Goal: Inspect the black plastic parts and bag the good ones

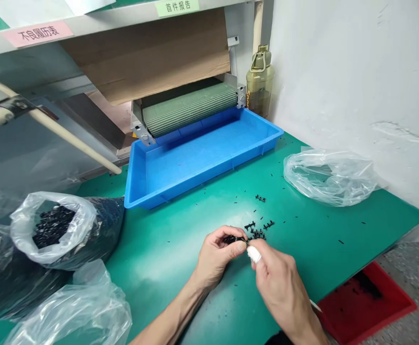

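My left hand is closed around several small black plastic parts, pinching one between thumb and fingertips. My right hand is closed too, its fingertips meeting the left thumb at that part. A white wrap covers one of its digits. A thin pale rod shows behind the right wrist; whether this hand holds it is hidden, as is anything else in its grip. Just beyond the hands lies a small pile of black parts, with one loose black part farther off.
A blue tray stands under the end of a green conveyor belt. Bags of black pieces are at left, a clear plastic bag at right. Black scraps dot the green table. A red tray sits below the edge.
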A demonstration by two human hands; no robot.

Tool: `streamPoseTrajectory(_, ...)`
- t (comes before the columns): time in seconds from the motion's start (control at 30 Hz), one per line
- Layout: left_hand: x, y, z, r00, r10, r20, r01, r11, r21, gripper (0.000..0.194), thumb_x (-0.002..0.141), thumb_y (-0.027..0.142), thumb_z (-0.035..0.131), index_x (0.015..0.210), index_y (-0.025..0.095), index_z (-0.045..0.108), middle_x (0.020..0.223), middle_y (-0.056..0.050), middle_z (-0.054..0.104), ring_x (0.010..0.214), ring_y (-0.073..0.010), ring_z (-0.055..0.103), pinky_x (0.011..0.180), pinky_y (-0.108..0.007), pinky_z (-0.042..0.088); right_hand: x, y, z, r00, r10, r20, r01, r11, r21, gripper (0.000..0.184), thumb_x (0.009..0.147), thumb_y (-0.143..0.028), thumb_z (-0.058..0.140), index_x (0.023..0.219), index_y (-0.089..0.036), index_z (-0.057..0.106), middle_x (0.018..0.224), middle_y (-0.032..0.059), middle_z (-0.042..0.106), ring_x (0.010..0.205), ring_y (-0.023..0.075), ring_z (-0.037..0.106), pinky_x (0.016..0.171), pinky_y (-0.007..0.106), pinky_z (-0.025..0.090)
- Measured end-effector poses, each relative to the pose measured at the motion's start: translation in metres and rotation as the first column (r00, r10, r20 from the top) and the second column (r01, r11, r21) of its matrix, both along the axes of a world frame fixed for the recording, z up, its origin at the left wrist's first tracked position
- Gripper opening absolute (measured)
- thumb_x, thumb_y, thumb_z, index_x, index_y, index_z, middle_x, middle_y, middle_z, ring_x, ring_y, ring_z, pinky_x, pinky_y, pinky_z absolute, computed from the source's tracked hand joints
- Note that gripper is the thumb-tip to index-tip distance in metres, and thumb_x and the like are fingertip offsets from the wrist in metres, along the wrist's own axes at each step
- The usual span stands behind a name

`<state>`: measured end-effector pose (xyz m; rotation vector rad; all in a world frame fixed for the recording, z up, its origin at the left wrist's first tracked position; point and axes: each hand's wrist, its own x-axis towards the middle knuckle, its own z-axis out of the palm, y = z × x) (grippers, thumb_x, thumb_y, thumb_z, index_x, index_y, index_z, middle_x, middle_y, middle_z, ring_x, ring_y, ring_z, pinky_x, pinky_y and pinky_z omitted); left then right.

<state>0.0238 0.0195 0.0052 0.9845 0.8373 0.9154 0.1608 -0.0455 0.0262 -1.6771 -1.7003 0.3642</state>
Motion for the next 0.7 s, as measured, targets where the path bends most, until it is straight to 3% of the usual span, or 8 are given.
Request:
streamPoseTrajectory(0.1, 0.001, 0.000, 0.001, 0.999, -0.030, -0.025, 0.030, 1.000, 0.002, 0.016, 0.068, 0.022, 0.080, 0.079, 0.016, 0.071, 0.082, -0.004, 0.068, 0.075, -0.0149, 0.059, 0.070, -0.026, 0.045, 0.011, 0.006, 0.000, 0.981, -0.024, -0.192, -0.018, 0.977, -0.214, 0.023, 0.083, -0.012, 0.038, 0.070, -0.023, 0.053, 0.051, -0.0049, 0.051, 0.043, 0.0114, 0.046, 0.043, 0.021, 0.031)
streamPoseTrajectory(0.23, 0.004, 0.000, 0.004, 1.000, -0.001, 0.000, 0.001, 0.999, -0.050, 0.018, 0.069, 0.024, 0.080, 0.080, 0.015, 0.070, 0.080, -0.003, 0.067, 0.067, -0.0104, 0.057, 0.063, -0.022, 0.045, 0.028, 0.011, -0.003, 0.976, -0.112, -0.189, 0.057, 0.961, -0.272, 0.022, 0.085, -0.015, 0.037, 0.077, -0.023, 0.057, 0.057, -0.0035, 0.058, 0.048, 0.0127, 0.050, 0.045, 0.022, 0.032)
streamPoseTrajectory(0.37, 0.005, 0.003, 0.006, 0.981, 0.068, 0.181, -0.034, 0.982, -0.186, 0.029, 0.067, 0.027, 0.082, 0.090, 0.014, 0.069, 0.079, -0.004, 0.067, 0.066, -0.0094, 0.060, 0.061, -0.018, 0.049, 0.047, 0.009, -0.010, 0.987, -0.155, -0.051, 0.146, 0.977, -0.157, 0.028, 0.087, -0.015, 0.037, 0.099, -0.021, 0.061, 0.082, 0.0021, 0.069, 0.071, 0.0166, 0.063, 0.061, 0.025, 0.043)
streamPoseTrajectory(0.47, 0.002, 0.006, 0.005, 0.956, 0.133, 0.261, -0.057, 0.959, -0.279, 0.029, 0.071, 0.028, 0.080, 0.091, 0.010, 0.068, 0.080, -0.006, 0.067, 0.065, -0.0090, 0.063, 0.062, -0.017, 0.053, 0.061, 0.002, -0.017, 0.986, -0.165, 0.030, 0.166, 0.985, -0.040, 0.030, 0.091, -0.018, 0.037, 0.108, -0.020, 0.060, 0.101, 0.0064, 0.067, 0.087, 0.0181, 0.063, 0.070, 0.027, 0.046)
streamPoseTrajectory(0.6, 0.002, 0.009, 0.003, 0.900, 0.256, 0.353, -0.121, 0.924, -0.362, 0.016, 0.084, 0.023, 0.066, 0.090, 0.008, 0.066, 0.086, -0.011, 0.069, 0.076, -0.0152, 0.069, 0.070, -0.021, 0.058, 0.073, -0.005, -0.032, 0.957, -0.200, 0.211, 0.182, 0.978, 0.103, 0.031, 0.092, -0.022, 0.036, 0.111, -0.019, 0.062, 0.096, 0.0072, 0.065, 0.076, 0.0180, 0.061, 0.061, 0.027, 0.044)
streamPoseTrajectory(0.7, 0.003, 0.009, 0.003, 0.843, 0.356, 0.403, -0.160, 0.882, -0.444, 0.020, 0.092, 0.018, 0.050, 0.088, 0.005, 0.065, 0.094, -0.016, 0.068, 0.089, -0.0215, 0.070, 0.078, -0.026, 0.059, 0.076, -0.007, -0.044, 0.923, -0.219, 0.316, 0.152, 0.963, 0.223, 0.033, 0.092, -0.023, 0.035, 0.107, -0.018, 0.064, 0.088, 0.0071, 0.064, 0.071, 0.0183, 0.059, 0.057, 0.028, 0.042)
